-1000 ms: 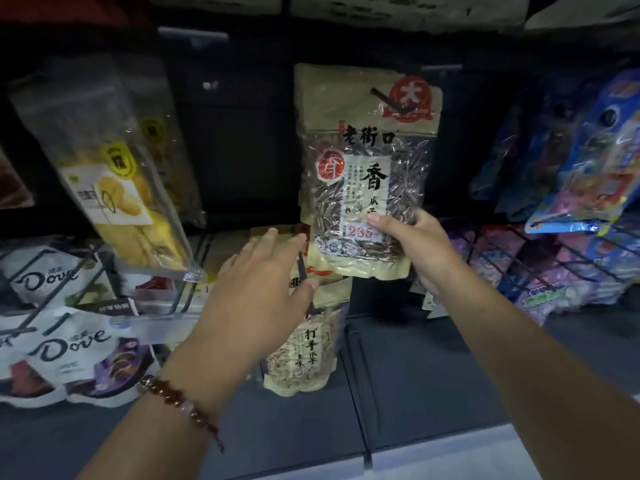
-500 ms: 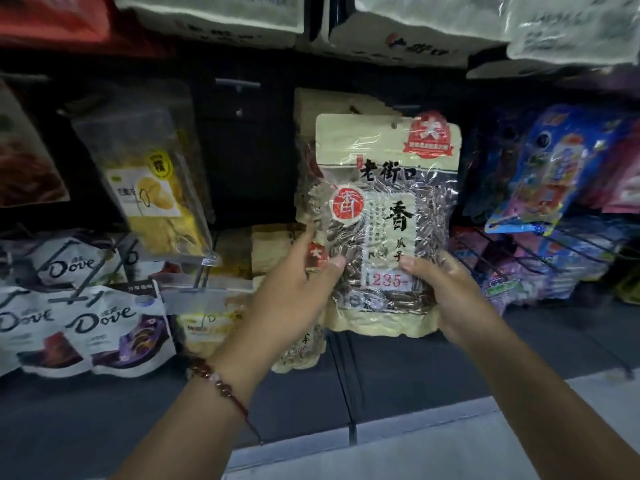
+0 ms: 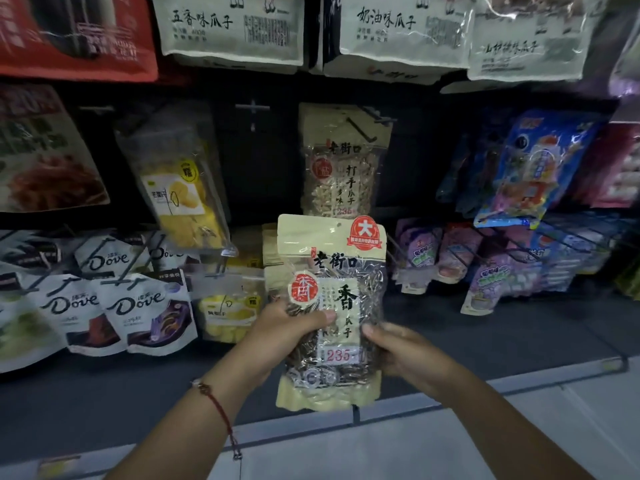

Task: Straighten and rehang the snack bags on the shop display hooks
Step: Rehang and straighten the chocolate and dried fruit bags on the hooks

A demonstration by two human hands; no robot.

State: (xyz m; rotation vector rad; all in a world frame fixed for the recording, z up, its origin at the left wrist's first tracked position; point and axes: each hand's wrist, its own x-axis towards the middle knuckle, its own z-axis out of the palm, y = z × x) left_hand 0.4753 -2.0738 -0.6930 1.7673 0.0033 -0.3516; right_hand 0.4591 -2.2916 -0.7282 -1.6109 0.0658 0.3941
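A bag of dark seeds (image 3: 332,306) is held upright in front of the display, gripped at its left edge by the left hand (image 3: 284,336) and at its right edge by the right hand (image 3: 408,355). Directly behind and above it, a bag of pale seeds (image 3: 343,164) is hung on a hook (image 3: 362,128). To the left, a mango bag (image 3: 180,192) is hung tilted, with Dove bags (image 3: 114,306) placed below it. To the right, candy packs (image 3: 530,168) are hung. Larger bags (image 3: 228,27) are ranged along the row above.
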